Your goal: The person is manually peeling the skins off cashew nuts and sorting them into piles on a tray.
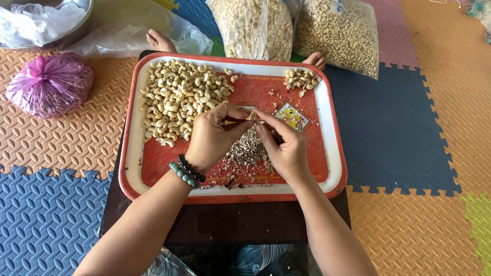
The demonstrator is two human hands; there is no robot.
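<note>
Cashew (251, 116) sits pinched between our two hands over the middle of the red tray (337, 138): left hand (214, 136) and right hand (285, 149) both close their fingertips on it. We judge we are mid-peel. Skin flakes (247, 152) lie just below the hands, the unpeeled heap (179, 99) to the left, a small peeled pile (301, 78) far right. Next calls for a gentle rub so the nut stays whole.
</note>
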